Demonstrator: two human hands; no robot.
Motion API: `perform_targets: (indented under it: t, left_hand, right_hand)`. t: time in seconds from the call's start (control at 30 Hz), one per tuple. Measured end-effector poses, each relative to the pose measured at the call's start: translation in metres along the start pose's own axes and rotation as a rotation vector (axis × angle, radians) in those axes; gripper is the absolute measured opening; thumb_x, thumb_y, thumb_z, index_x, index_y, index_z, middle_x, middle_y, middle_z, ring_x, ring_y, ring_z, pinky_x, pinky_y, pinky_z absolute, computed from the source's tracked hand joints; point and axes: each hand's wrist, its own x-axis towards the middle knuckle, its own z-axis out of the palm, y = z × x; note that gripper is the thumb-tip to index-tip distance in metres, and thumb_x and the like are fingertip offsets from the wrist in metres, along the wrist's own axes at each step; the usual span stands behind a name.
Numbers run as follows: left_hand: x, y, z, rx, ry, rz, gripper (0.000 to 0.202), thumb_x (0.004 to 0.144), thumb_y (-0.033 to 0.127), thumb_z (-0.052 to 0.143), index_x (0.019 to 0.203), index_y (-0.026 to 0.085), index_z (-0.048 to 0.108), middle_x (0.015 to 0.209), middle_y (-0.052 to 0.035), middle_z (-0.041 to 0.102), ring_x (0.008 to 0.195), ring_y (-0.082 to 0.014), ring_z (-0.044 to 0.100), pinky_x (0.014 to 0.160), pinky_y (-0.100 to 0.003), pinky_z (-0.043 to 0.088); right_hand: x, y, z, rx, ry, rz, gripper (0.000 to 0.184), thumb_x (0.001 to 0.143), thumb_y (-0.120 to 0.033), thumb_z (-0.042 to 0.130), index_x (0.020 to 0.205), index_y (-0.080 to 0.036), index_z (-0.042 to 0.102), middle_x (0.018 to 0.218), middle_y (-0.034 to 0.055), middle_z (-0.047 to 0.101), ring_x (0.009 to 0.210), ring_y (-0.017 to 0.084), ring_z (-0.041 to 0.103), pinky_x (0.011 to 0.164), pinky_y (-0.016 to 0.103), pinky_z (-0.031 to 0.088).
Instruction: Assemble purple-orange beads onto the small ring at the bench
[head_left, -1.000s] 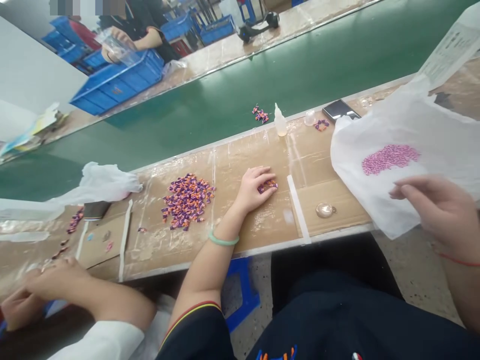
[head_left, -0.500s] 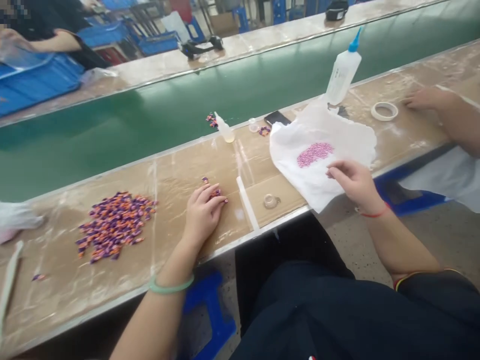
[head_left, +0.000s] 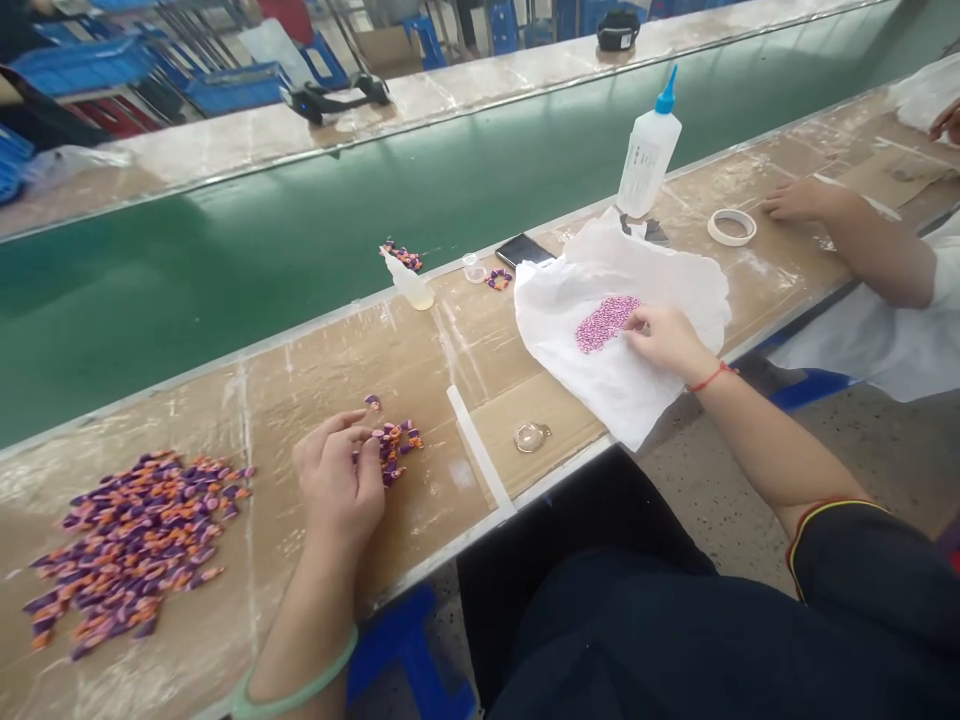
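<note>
My left hand (head_left: 339, 478) rests on the covered table with its fingers loosely bent and somewhat apart. It touches a small cluster of purple and orange pieces (head_left: 394, 448), partly hiding them. Left of it spreads a larger pile of the same pieces (head_left: 142, 535). My right hand (head_left: 666, 340) is over a white cloth (head_left: 637, 400), thumb and fingertips pinched together at the edge of a heap of tiny pink beads (head_left: 600, 325). Whatever is between those fingertips is too small to make out. A small clear round object (head_left: 531, 436) lies between my hands, near the table edge.
A white strip (head_left: 476, 445) lies on the table. Behind are a small dropper bottle (head_left: 409, 280), a ring of pieces (head_left: 498, 279), a phone (head_left: 523, 250), a large blue-capped bottle (head_left: 649, 155) and a tape roll (head_left: 731, 227). Another person's hand (head_left: 799, 200) rests at right.
The view has shifted, so most things sit farther left. My right hand has moved in to the pink beads. More of the pieces by my left hand show now.
</note>
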Motion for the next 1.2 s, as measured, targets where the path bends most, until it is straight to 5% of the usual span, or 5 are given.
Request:
perform_targets:
  t: [0.23, 0.5, 0.73, 0.87, 1.2]
  left_hand:
    - [-0.019, 0.022, -0.017, -0.297, -0.029, -0.395, 0.016, 0.084, 0.037, 0.065, 0.089, 0.021, 0.067, 0.080, -0.0031, 0.070, 0.073, -0.0221, 0.065, 0.068, -0.035, 0.052]
    - [-0.034, 0.068, -0.022, -0.913, -0.109, -0.461, 0.010, 0.083, 0.034, 0.073, 0.081, 0.024, 0.072, 0.078, -0.0031, 0.069, 0.073, -0.0195, 0.063, 0.063, -0.030, 0.051]
    - [-0.001, 0.146, -0.011, -1.064, -0.393, -0.354, 0.023, 0.086, 0.037, 0.070, 0.069, 0.022, 0.071, 0.064, -0.0029, 0.066, 0.060, -0.0168, 0.059, 0.061, -0.030, 0.048]
    - [0.015, 0.179, 0.000, -1.181, -0.440, -0.372, 0.018, 0.085, 0.037, 0.071, 0.078, 0.022, 0.076, 0.070, -0.0043, 0.070, 0.063, -0.0182, 0.063, 0.062, -0.030, 0.049]
    - [-0.002, 0.188, 0.010, -1.483, -0.465, -0.523, 0.020, 0.085, 0.043, 0.073, 0.087, 0.023, 0.078, 0.071, -0.0025, 0.070, 0.063, -0.0145, 0.061, 0.063, -0.028, 0.050]
  right_hand:
    - [0.000, -0.005, 0.016, -0.048, 0.032, 0.031, 0.014, 0.079, -0.016, 0.061, 0.066, -0.019, 0.056, 0.080, 0.0093, 0.062, 0.080, 0.023, 0.052, 0.081, 0.041, 0.043]
    - [-0.013, -0.016, 0.002, 0.062, 0.087, -0.044, 0.012, 0.084, -0.018, 0.053, 0.072, -0.020, 0.049, 0.079, 0.0081, 0.058, 0.082, 0.024, 0.050, 0.083, 0.044, 0.041]
    - [-0.050, -0.093, -0.035, 0.508, -0.081, -0.416, 0.015, 0.097, -0.026, 0.052, 0.083, -0.021, 0.050, 0.080, 0.0026, 0.052, 0.079, 0.017, 0.052, 0.072, 0.033, 0.043]
    - [-0.060, -0.127, -0.043, 0.471, -0.125, -0.621, 0.012, 0.097, -0.024, 0.053, 0.085, -0.021, 0.052, 0.081, 0.0033, 0.052, 0.083, 0.018, 0.051, 0.077, 0.035, 0.044]
    - [-0.066, -0.147, -0.040, 0.328, 0.042, -0.737, 0.015, 0.091, -0.009, 0.056, 0.084, -0.021, 0.051, 0.079, 0.0029, 0.054, 0.078, 0.018, 0.049, 0.071, 0.033, 0.044]
